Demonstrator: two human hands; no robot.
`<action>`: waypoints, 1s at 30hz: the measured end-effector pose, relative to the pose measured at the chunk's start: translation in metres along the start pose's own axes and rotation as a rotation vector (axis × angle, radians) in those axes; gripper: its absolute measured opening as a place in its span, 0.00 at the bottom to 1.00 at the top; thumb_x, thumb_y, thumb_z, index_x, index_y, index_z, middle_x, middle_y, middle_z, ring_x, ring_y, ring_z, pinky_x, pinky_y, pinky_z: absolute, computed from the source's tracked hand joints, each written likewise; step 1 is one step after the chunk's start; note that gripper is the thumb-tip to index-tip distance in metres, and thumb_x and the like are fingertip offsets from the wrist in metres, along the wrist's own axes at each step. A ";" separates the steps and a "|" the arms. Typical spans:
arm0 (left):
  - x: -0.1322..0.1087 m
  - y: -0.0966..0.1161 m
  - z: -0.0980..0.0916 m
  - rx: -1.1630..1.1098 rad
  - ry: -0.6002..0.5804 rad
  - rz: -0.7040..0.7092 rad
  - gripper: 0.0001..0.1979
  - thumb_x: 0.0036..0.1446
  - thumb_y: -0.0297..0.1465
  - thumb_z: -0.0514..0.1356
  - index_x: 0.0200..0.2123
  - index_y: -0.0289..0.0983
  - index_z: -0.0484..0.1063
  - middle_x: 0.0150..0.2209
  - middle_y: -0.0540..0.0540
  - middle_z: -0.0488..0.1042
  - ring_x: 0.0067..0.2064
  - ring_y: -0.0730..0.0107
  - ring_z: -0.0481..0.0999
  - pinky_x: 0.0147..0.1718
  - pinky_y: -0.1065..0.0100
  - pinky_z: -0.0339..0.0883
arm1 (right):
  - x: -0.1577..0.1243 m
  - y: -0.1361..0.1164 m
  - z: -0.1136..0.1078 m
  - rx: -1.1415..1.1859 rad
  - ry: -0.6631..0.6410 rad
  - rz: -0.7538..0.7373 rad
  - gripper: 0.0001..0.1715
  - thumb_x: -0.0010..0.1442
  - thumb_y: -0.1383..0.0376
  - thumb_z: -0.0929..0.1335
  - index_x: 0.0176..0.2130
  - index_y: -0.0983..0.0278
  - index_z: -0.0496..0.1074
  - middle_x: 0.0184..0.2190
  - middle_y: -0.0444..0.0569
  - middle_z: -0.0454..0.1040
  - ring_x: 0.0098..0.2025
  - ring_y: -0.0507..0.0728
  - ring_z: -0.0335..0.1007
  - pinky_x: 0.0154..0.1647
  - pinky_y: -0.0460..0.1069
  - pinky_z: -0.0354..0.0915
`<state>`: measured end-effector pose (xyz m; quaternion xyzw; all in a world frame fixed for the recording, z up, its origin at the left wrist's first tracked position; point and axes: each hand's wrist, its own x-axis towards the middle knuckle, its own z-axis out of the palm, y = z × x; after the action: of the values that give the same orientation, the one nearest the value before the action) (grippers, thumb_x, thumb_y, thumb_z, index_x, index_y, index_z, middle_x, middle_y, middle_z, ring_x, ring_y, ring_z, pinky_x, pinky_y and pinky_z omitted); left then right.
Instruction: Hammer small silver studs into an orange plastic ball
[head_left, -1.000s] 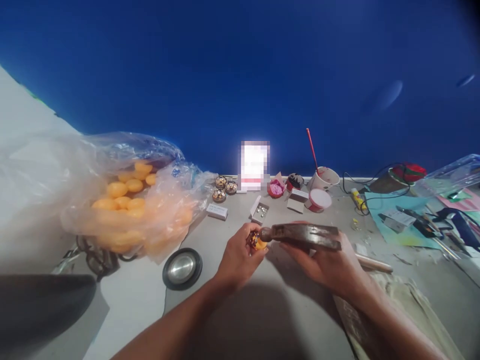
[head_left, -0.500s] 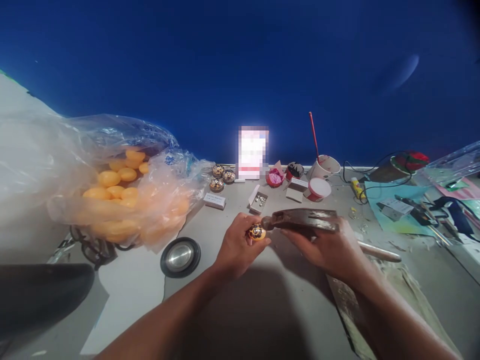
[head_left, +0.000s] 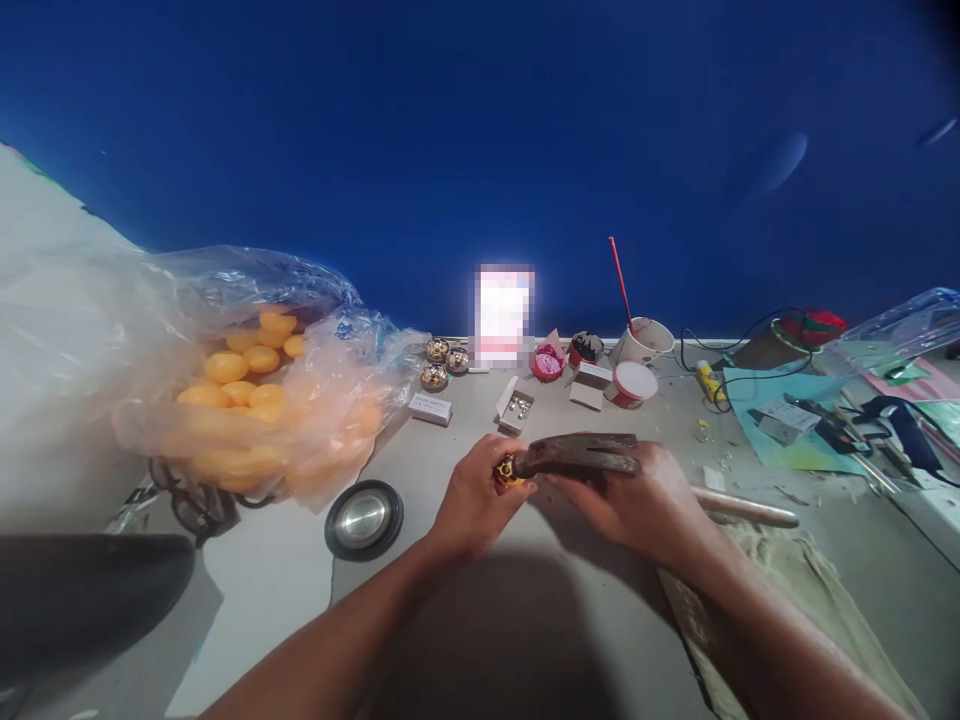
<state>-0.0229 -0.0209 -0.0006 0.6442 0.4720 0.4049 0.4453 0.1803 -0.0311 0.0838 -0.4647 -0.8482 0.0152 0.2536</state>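
Observation:
My left hand (head_left: 474, 500) grips a small orange-yellow ball (head_left: 508, 477) studded with dark, shiny tacks. My right hand (head_left: 643, 500) is wrapped round a claw hammer (head_left: 581, 452), near its head. The hammer's striking face is at the top right of the ball and covers part of it; I cannot tell whether they touch. Just beyond my left hand lies an open little box (head_left: 516, 408) with shiny metal tacks inside. Several finished-looking studded balls (head_left: 436, 376) sit farther back, beside a closed small box (head_left: 430, 408).
Plain orange balls (head_left: 226, 368) fill a clear plastic bag (head_left: 330, 340) at left. A round black-rimmed metal disc (head_left: 364, 520) lies nearby. Behind stand a glowing blurred screen (head_left: 504, 315), red cups (head_left: 550, 362) and a white bucket (head_left: 646, 343). A cloth (head_left: 787, 590) lies right.
The hammer head has moved left and slightly down, over the ball, hiding more of it. The whole view has shifted slightly. Both hands keep their hold.

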 end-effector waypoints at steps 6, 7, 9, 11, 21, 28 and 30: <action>-0.001 0.001 0.001 -0.064 0.012 -0.107 0.19 0.52 0.29 0.69 0.49 0.39 0.77 0.47 0.46 0.80 0.45 0.63 0.78 0.46 0.66 0.71 | 0.001 -0.002 -0.004 -0.002 0.012 -0.032 0.12 0.67 0.64 0.70 0.47 0.56 0.83 0.41 0.45 0.86 0.35 0.56 0.83 0.35 0.47 0.72; -0.001 0.000 0.001 -0.067 0.005 -0.107 0.18 0.52 0.29 0.69 0.48 0.39 0.78 0.46 0.46 0.80 0.46 0.63 0.78 0.45 0.66 0.71 | 0.000 -0.001 -0.004 -0.001 -0.008 -0.026 0.12 0.67 0.64 0.70 0.47 0.55 0.83 0.41 0.45 0.86 0.35 0.57 0.83 0.35 0.47 0.72; -0.001 0.001 0.001 -0.063 -0.008 -0.108 0.17 0.52 0.30 0.68 0.47 0.39 0.78 0.45 0.46 0.81 0.45 0.63 0.78 0.45 0.66 0.70 | 0.000 -0.001 -0.004 0.011 -0.014 -0.023 0.12 0.67 0.63 0.70 0.48 0.55 0.83 0.42 0.45 0.86 0.36 0.57 0.83 0.35 0.47 0.72; -0.001 0.003 0.001 -0.075 -0.007 -0.130 0.19 0.53 0.32 0.68 0.49 0.38 0.78 0.45 0.46 0.81 0.44 0.63 0.78 0.45 0.66 0.70 | 0.000 0.000 -0.003 0.000 0.035 -0.023 0.12 0.67 0.61 0.70 0.47 0.56 0.83 0.41 0.46 0.86 0.36 0.57 0.83 0.35 0.47 0.72; 0.000 0.007 -0.002 -0.111 -0.029 -0.134 0.20 0.53 0.29 0.63 0.51 0.39 0.75 0.41 0.50 0.80 0.38 0.69 0.76 0.40 0.68 0.70 | 0.000 0.005 0.001 -0.095 0.072 0.066 0.14 0.67 0.58 0.68 0.45 0.57 0.84 0.33 0.47 0.85 0.29 0.57 0.81 0.30 0.48 0.69; -0.001 0.004 -0.001 -0.114 -0.039 -0.070 0.23 0.53 0.24 0.61 0.54 0.41 0.72 0.52 0.47 0.78 0.49 0.65 0.78 0.50 0.65 0.70 | 0.000 0.004 0.003 -0.104 0.050 0.053 0.13 0.66 0.58 0.69 0.43 0.56 0.85 0.33 0.48 0.85 0.31 0.57 0.81 0.30 0.47 0.68; -0.001 0.004 -0.001 -0.122 -0.037 -0.096 0.25 0.54 0.24 0.61 0.56 0.42 0.70 0.53 0.46 0.78 0.52 0.64 0.79 0.52 0.64 0.70 | 0.000 0.004 0.002 -0.108 0.095 0.057 0.14 0.67 0.57 0.69 0.42 0.58 0.84 0.33 0.49 0.85 0.31 0.58 0.81 0.31 0.47 0.68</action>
<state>-0.0230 -0.0220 0.0034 0.6000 0.4685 0.3991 0.5111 0.1826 -0.0286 0.0807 -0.5018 -0.8212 -0.0453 0.2677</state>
